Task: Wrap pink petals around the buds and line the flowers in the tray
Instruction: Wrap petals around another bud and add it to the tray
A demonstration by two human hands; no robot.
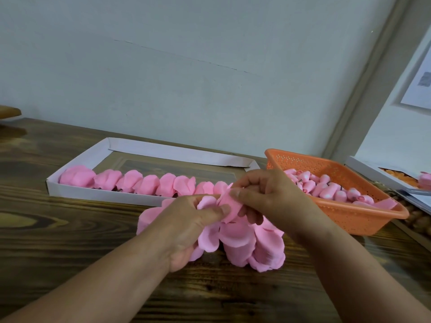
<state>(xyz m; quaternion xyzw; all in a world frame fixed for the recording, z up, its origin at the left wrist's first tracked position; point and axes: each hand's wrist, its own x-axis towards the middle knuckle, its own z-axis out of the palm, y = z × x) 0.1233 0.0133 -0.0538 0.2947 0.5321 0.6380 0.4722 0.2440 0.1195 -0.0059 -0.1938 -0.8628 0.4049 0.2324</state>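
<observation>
Both my left hand (186, 220) and right hand (268, 197) pinch the half-wrapped flower (224, 206) just in front of the tray (77, 190), whose row of flowers (140, 183) ends right behind it, nearer my right hand.

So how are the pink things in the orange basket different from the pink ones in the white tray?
The buds in the orange basket are small, tight and smooth; the flowers in the white tray are bigger, with loose petals wrapped round them. The buds lie jumbled in a heap; the flowers sit side by side in one row along the tray's near wall. Both are the same pink.
</observation>
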